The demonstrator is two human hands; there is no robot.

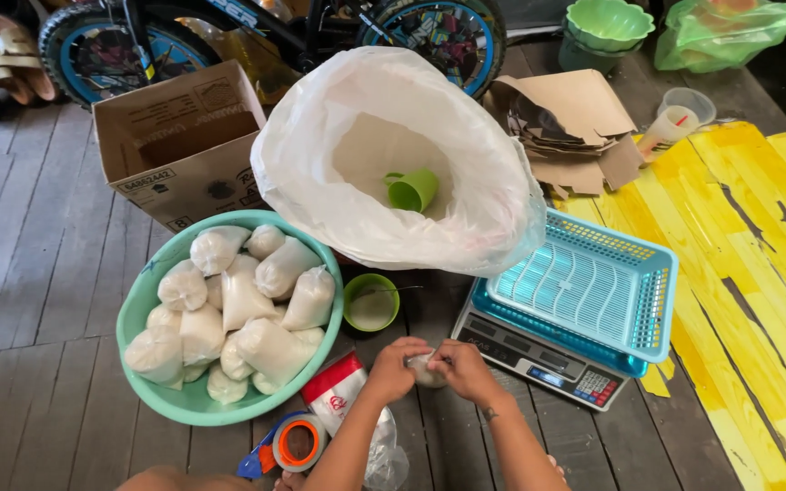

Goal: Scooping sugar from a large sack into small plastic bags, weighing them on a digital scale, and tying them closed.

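Holding: both my hands are closed on one small clear bag of white grain (426, 368), low and near me over the dark floorboards (38, 300); my left hand (393, 367) pinches its left side and my right hand (459, 368) its right, fingers curled at the top, so the bag is mostly hidden.
Just beside the grip: a small green bowl (371, 303) sits just beyond my left hand; a red-and-white packet (336, 392) and crumpled clear plastic lie near my left forearm, and an orange-and-blue tape dispenser (291, 444) lies further left and nearer.
Done so far: the teal basin (143, 305) to the left holds a heap of filled, closed bags (234, 318), so I judge a good many are finished.
Left to do: the big white sack (393, 155) at the far centre stands open with grain inside and a green cup (414, 190) lying in it, so plenty looks unpacked.
Right side: a digital scale (539, 364) carries an empty blue basket (584, 291), its near corner close to my right hand.
Open room: bare boards at the near left and yellow painted planks (748, 273) on the right; a cardboard box (179, 141) and a bicycle wheel (106, 50) close the far side.
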